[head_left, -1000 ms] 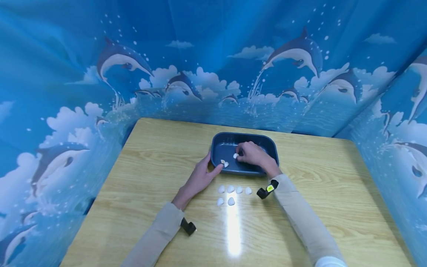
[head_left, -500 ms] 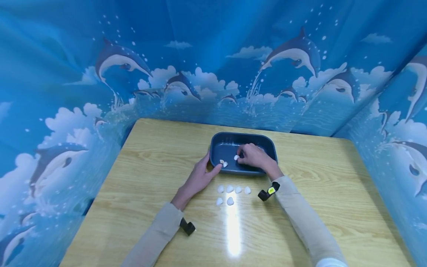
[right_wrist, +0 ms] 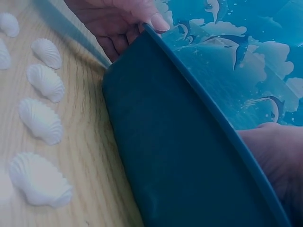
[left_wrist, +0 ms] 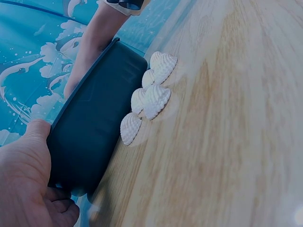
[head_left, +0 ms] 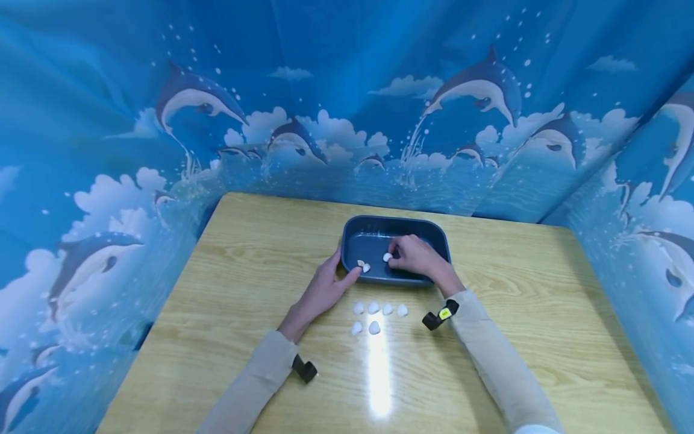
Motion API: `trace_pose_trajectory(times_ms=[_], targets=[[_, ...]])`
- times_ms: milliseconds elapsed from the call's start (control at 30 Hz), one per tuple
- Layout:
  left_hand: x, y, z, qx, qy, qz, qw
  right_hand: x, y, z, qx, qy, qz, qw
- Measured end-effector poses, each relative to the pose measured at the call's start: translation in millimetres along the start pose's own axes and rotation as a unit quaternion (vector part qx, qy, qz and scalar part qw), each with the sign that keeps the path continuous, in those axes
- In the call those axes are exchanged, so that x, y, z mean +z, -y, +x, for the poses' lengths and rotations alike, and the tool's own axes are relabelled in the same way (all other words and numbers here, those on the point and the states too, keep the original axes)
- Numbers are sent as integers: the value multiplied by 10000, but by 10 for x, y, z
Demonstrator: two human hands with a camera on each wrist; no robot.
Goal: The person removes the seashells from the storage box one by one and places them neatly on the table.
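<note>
A dark blue basin (head_left: 364,246) rests on the wooden table. My left hand (head_left: 321,288) holds it at the near left corner; in the right wrist view the thumb lies over the rim and the fingers curl against the outer wall. Inside the basin, my right hand (head_left: 415,255) pinches a small white seashell (head_left: 387,257) between thumb and fingertips. Two more small shells (head_left: 366,267) lie together on the basin floor near the left thumb. In both wrist views the basin wall hides the right fingertips.
In front of the basin, several white ribbed seashells (head_left: 374,308) lie in a row, with two more shells (head_left: 375,327) nearer to me. The wooden table (head_left: 260,253) backs onto a blue dolphin curtain (head_left: 336,90). A bright light reflection crosses the tabletop.
My right hand has shifted slightly right and toward me inside the basin, with the pinched seashell. The left hand keeps its place on the basin, and the shells on the table lie as before.
</note>
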State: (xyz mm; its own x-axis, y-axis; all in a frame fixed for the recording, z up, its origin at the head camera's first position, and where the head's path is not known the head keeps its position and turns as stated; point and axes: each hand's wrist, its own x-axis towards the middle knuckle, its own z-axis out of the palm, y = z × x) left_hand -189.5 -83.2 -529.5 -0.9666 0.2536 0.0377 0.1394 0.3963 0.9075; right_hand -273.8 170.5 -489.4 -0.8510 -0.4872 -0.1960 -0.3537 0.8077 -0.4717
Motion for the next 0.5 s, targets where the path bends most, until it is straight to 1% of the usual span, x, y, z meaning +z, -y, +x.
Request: trace_pose_trajectory(times_ms=[133, 500], targets=[[2, 0, 0, 18, -4, 34, 10000, -17, 14, -47, 81, -22, 48, 10000], [11, 2, 3, -19, -49, 64, 10000, -127, 86, -191, 24, -230, 4, 9997]])
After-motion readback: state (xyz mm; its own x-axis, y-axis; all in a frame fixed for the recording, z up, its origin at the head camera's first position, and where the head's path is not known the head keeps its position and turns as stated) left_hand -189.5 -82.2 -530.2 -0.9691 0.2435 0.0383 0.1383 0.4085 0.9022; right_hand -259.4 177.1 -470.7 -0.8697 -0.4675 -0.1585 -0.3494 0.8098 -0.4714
